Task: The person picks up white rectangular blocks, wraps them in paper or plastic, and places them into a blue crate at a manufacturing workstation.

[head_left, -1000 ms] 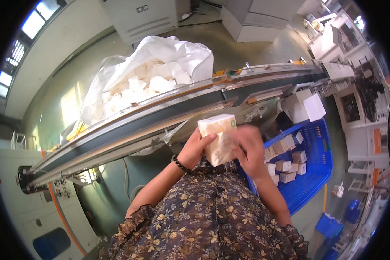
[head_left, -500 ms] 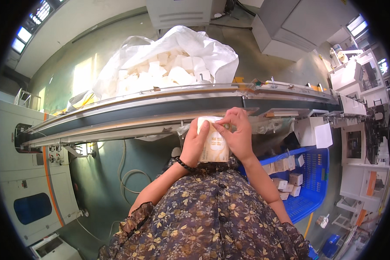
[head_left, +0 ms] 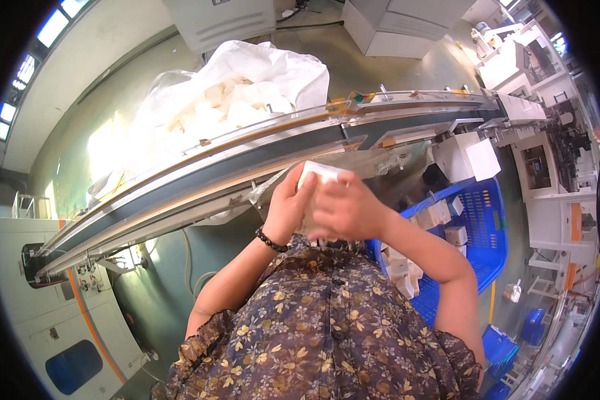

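Note:
In front of my chest is a small cream and white pack (head_left: 323, 171), its pale top end facing up. My left hand (head_left: 285, 208) is closed around its left side, the thumb along the near face. Across the front of the pack lies my right hand (head_left: 348, 208), blurred by motion. Its fingers cover most of the printed face, and whether they grip or only touch it does not show. A dark bead bracelet (head_left: 271, 241) circles my left wrist.
A conveyor (head_left: 220, 163) with a dark belt runs across beyond my hands. Behind it stands a large white sack (head_left: 313, 77) full of pale packs. To my right, a blue crate (head_left: 490, 227) holds several small packs. A white machine (head_left: 33, 307) stands at the left.
My right hand has moved from pinching the pack's upper right corner to lying across its front. The whole view has turned, with the sack and conveyor shifting left.

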`<state>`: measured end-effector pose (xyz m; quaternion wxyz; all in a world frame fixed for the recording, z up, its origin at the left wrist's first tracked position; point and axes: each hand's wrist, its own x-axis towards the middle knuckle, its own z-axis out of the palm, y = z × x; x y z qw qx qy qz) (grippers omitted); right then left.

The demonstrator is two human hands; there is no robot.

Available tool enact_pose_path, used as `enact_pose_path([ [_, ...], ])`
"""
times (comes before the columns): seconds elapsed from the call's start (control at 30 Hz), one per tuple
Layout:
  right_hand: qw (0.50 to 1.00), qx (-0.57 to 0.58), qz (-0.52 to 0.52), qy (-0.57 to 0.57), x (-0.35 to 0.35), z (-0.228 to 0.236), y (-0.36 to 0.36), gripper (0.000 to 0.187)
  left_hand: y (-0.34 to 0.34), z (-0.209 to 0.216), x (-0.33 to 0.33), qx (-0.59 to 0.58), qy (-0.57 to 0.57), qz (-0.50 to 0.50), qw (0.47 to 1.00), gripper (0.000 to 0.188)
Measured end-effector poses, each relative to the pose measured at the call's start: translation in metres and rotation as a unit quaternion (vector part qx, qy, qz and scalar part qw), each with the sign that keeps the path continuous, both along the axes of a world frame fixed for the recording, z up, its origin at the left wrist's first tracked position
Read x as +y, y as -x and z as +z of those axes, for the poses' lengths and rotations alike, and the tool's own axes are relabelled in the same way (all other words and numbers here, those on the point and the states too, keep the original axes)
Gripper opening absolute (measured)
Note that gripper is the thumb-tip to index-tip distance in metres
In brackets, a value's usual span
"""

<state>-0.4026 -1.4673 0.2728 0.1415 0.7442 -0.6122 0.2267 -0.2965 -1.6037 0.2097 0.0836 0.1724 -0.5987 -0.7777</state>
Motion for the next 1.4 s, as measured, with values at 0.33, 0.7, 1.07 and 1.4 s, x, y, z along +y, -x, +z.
enact_pose_path([
  [0.33, 0.775, -0.496, 0.120, 0.374, -0.007, 0.064, -0.009, 0.036, 0.015, -0.018, 0.045, 0.124, -0.711, -0.202, 0.663, 0.046],
  [0.7, 0.465, -0.849, -0.230, -0.097, 0.043, -0.085, -0.002, 0.068, 0.010, 0.026, -0.019, -0.064, 0.161, -0.101, 0.980, 0.035],
  [1.07, 0.651, -0.718, -0.247, -0.022, 0.120, -0.033, -0.020, 0.070, 0.038, 0.000, 0.018, -0.076, -0.179, 0.055, 0.979, 0.033],
  [1.4, 0.257, -0.909, -0.123, 0.304, 0.190, -0.068, -0.059, 0.064, 0.036, -0.112, 0.037, 0.099, 0.611, -0.220, 0.754, 0.070],
])
